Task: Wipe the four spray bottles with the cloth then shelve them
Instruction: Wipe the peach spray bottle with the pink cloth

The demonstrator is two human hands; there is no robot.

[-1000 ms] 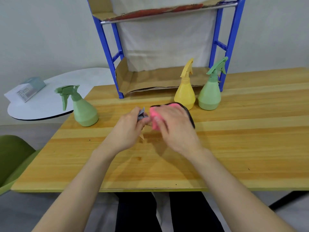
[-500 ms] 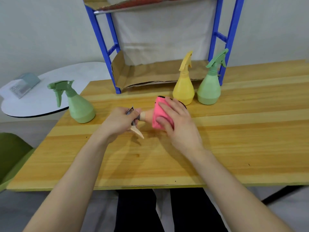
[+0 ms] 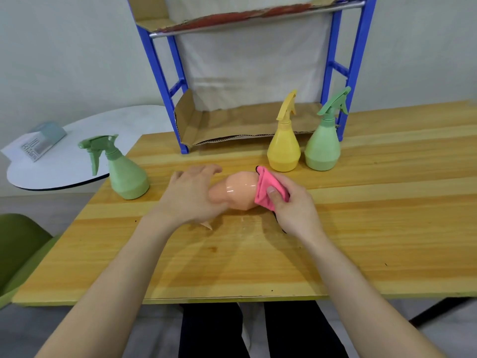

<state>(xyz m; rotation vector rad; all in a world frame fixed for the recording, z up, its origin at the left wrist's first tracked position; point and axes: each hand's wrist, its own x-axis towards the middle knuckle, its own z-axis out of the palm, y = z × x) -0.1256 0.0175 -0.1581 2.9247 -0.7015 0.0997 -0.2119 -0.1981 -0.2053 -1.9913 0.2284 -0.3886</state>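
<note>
peach bottle (image 3: 238,193) sideways mid-table, right hand (image 3: 291,205) pressing cloth (image 3: 268,189)

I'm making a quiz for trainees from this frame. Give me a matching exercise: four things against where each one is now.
Things:
1. peach plastic spray bottle
2. yellow plastic spray bottle
3. pink cloth
4. blue metal shelf rack

Places:
A. in the right hand
B. standing upright near the rack
C. lying sideways under the left hand
D. at the wooden table's far edge

Pairs: 1-C, 2-B, 3-A, 4-D
</note>
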